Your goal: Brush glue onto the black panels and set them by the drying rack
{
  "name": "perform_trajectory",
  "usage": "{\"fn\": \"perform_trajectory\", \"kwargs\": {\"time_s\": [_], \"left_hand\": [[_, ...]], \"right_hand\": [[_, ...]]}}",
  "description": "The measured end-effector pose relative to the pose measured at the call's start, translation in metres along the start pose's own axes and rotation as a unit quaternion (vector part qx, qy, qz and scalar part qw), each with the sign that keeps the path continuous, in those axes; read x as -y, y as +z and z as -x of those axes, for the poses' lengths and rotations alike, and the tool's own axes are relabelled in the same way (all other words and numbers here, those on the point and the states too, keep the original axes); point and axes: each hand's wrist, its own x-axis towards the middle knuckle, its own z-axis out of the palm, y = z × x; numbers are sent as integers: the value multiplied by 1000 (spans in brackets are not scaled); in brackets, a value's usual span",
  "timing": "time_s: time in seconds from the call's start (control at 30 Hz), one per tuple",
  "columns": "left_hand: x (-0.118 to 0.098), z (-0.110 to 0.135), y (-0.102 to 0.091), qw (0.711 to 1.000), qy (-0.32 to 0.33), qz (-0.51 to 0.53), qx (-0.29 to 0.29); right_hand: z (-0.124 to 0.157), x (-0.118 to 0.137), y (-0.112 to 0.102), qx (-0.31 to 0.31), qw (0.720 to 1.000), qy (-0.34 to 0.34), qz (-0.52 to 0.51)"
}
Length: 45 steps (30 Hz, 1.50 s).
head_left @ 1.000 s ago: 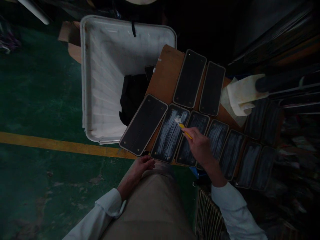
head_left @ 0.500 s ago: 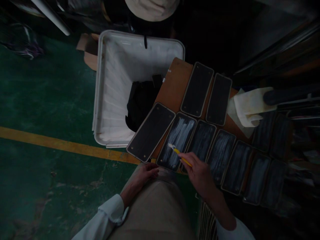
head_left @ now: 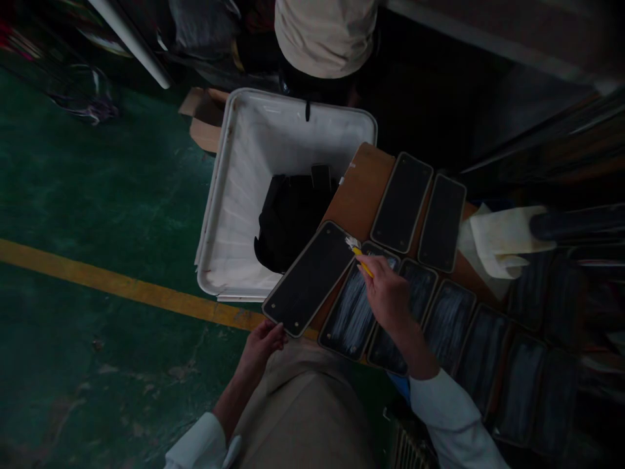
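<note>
My right hand [head_left: 388, 296] is closed round a small yellow-handled brush [head_left: 358, 250]. Its white-tipped bristles rest at the far right corner of a plain dark panel [head_left: 310, 279] that juts over the board's left edge. Beside it lies a white-streaked panel [head_left: 349, 316], partly under my hand. My left hand [head_left: 261, 345] touches the near corner of the plain panel with its fingers curled at the edge. More streaked panels [head_left: 446, 319] run in a row to the right on the brown board [head_left: 359, 189].
A white plastic bin [head_left: 234, 195] with a black bundle [head_left: 288, 218] inside stands left of the board. Two unstreaked panels [head_left: 422, 205] lie at the back. A pale cloth [head_left: 502, 238] sits right. A person in a light top [head_left: 325, 36] is beyond the bin. A yellow line [head_left: 97, 283] crosses the green floor.
My right hand moved the brush from the streaked panel's near end up to the plain panel's far corner. My left hand went from my lap to that panel's near corner. The view shifted.
</note>
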Motion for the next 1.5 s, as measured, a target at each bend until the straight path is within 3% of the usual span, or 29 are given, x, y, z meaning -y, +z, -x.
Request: {"fn": "perform_trajectory", "kwargs": {"time_s": [0.1,0.23,0.37,0.47,0.57,0.73,0.83,0.93,1.07,1.27,1.37,1.5], "left_hand": [[-1,1,3,1000,-13,24,6],[-3,1,1,999,-25,29,7],[-5,1,2,999,-28,34,8],[-6,1,2,999,-25,30,10],[-5,1,0,999,-24,20,12],[-5,3,-4,1000,-19,-19,7],[-5,3,-7,1000,-2,-15,-15],[-4,1,-10,1000,17,-8,-21],[-3,-1,-13,1000,20,-12,-19],[-9,0,-11,999,25,-21,-17],[-11,1,-11,999,30,-17,-3],[-9,0,-13,999,28,-17,-5]], "right_hand": [[18,15,7,39,999,1,2],[62,50,17,105,993,-18,-48],[109,86,28,176,978,-33,-108],[127,99,28,207,964,-45,-159],[114,92,18,200,960,-27,-196],[46,45,0,74,986,-16,-149],[11,20,2,14,996,-10,-83],[-2,13,11,-8,999,0,-39],[15,34,25,33,998,-11,-44],[88,93,42,144,983,-55,-103],[115,110,44,184,970,-61,-144],[104,104,31,188,957,-37,-218]]}}
